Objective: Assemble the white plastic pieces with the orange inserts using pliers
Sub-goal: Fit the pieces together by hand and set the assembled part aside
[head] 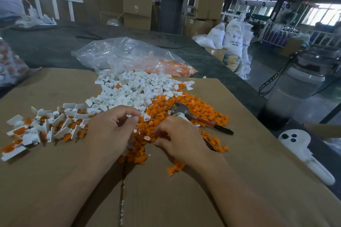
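My left hand [114, 127] pinches a small white plastic piece [133, 116] between thumb and forefinger, at the edge of the orange inserts pile [184, 105]. My right hand [177, 138] lies on that pile with its fingers curled down among the inserts; whether it holds one is hidden. The pliers [181, 111] lie just beyond it, with the red-and-black handle [217, 126] pointing right and a second handle running under my right wrist. A heap of loose white pieces [132, 90] lies behind my hands. Assembled white pieces with orange inserts [46, 127] lie scattered at the left.
All of this lies on a cardboard sheet [230, 180] over a dark table. A clear plastic bag [125, 55] with orange parts lies behind the heaps. Another bag of parts [11, 66] is at the left edge. A white handheld device [302, 153] lies at the right.
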The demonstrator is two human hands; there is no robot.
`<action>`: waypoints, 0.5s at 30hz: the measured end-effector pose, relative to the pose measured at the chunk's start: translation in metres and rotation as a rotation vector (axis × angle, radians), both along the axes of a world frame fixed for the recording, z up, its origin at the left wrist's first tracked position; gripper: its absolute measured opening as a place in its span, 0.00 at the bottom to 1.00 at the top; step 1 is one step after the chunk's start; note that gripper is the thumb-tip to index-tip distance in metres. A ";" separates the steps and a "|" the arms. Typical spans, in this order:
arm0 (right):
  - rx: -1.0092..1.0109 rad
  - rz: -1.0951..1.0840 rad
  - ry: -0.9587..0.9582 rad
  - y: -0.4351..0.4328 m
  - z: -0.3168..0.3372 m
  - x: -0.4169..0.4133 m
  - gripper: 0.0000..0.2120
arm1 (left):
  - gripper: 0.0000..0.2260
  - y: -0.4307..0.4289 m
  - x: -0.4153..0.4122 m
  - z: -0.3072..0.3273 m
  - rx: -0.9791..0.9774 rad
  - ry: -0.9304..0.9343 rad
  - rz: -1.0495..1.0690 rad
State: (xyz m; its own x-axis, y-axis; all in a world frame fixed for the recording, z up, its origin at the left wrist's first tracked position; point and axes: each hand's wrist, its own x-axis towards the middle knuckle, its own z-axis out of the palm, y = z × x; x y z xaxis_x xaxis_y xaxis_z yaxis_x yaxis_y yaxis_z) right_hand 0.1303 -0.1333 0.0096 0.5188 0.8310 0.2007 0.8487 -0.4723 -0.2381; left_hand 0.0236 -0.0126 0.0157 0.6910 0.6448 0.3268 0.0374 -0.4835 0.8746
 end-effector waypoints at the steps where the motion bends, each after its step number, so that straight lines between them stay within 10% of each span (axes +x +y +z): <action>1: 0.002 0.003 -0.004 0.000 0.000 -0.001 0.13 | 0.12 0.000 0.000 0.000 -0.020 -0.007 -0.006; 15: 0.192 -0.007 0.118 -0.004 0.007 -0.004 0.11 | 0.07 0.002 0.006 -0.004 -0.197 0.004 0.025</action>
